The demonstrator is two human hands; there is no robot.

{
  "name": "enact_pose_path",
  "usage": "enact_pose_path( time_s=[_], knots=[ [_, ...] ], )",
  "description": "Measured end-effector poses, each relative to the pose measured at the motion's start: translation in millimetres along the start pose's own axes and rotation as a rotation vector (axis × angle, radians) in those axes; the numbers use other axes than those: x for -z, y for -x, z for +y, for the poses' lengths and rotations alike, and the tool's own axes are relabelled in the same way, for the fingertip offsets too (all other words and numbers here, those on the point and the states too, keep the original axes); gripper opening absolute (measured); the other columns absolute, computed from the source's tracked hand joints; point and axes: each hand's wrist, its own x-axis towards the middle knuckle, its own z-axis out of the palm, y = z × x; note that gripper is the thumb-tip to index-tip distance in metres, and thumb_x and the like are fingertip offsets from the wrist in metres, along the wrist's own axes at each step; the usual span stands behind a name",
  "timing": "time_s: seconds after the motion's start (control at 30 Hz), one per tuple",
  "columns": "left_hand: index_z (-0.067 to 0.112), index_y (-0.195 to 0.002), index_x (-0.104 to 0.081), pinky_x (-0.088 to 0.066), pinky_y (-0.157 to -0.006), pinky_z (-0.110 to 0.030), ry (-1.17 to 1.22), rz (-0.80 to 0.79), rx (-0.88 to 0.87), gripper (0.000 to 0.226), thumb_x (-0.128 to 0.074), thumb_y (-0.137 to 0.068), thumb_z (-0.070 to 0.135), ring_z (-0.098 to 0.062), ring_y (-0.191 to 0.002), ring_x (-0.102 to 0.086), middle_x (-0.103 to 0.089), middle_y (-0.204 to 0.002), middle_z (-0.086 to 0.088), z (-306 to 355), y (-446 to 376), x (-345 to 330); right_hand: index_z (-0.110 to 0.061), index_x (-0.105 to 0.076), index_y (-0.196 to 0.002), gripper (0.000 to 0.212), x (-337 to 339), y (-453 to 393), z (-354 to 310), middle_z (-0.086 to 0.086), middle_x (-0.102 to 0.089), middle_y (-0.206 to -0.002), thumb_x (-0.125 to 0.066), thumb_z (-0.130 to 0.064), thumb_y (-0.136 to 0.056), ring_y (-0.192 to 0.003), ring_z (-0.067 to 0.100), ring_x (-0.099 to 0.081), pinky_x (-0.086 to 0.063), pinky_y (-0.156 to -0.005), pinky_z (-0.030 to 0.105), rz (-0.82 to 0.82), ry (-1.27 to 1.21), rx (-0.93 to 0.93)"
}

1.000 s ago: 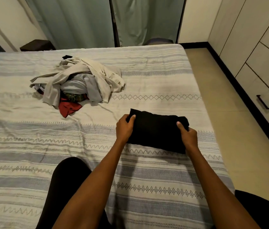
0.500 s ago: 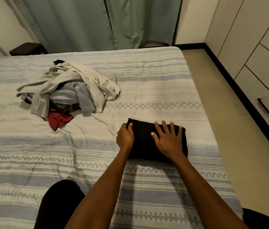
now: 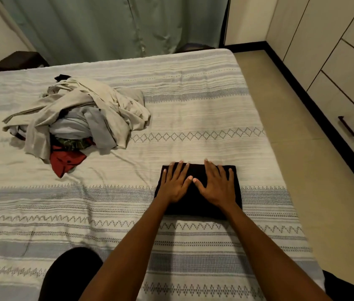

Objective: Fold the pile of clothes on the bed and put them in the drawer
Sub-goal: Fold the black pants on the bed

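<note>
I can read no text, label, brand, number or sign anywhere in my view.
</note>
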Motion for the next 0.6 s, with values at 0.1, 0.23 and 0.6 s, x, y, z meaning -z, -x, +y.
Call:
enact_pose_path(
  time_s=[0.1, 0.23, 0.6],
  knots=[
    [0.043, -0.156, -0.001, 0.014, -0.119, -0.044, 0.092, 0.048, 0.095, 0.057, -0.019, -0.104, 0.055, -0.019, -0.152, 0.016, 0.011, -0.165, 0.011, 4.7, 13.2, 4.4, -0.032, -0.011, -0.161, 0.082, 6.9, 3.2, 4.1, -0.006, -0.016, -0.167, -0.017, -0.077, -0.092, -0.154, 0.021, -0.009, 0.002, -0.123, 0.055, -0.004, -0.07, 0.015],
    [0.04, -0.157, 0.007, 0.01, -0.12, -0.047, 0.156, 0.062, 0.294, 0.068, -0.019, -0.099, 0.066, -0.021, -0.152, 0.012, 0.013, -0.165, 0.007, -18.9, 55.0, 3.4, -0.036, -0.005, -0.16, 0.069, 4.4, 36.7, 1.2, -0.002, -0.001, -0.169, -0.022, -0.067, -0.101, -0.155, 0.028, -0.002, -0.005, -0.121, 0.059, 0.164, -0.097, -0.163],
    [0.006, -0.131, -0.057, -0.057, -0.086, -0.036, 0.897, 0.047, 0.566, 0.071, -0.073, -0.082, 0.055, -0.028, -0.108, -0.065, -0.065, -0.123, -0.013, 10.1, 78.4, 58.2, -0.014, -0.028, -0.155, 0.09, 35.7, 91.2, 2.3, 0.019, -0.046, -0.15, -0.061, -0.065, -0.088, -0.134, 0.04, -0.047, -0.04, -0.107, 0.049, 0.102, -0.807, -0.585]
  ],
)
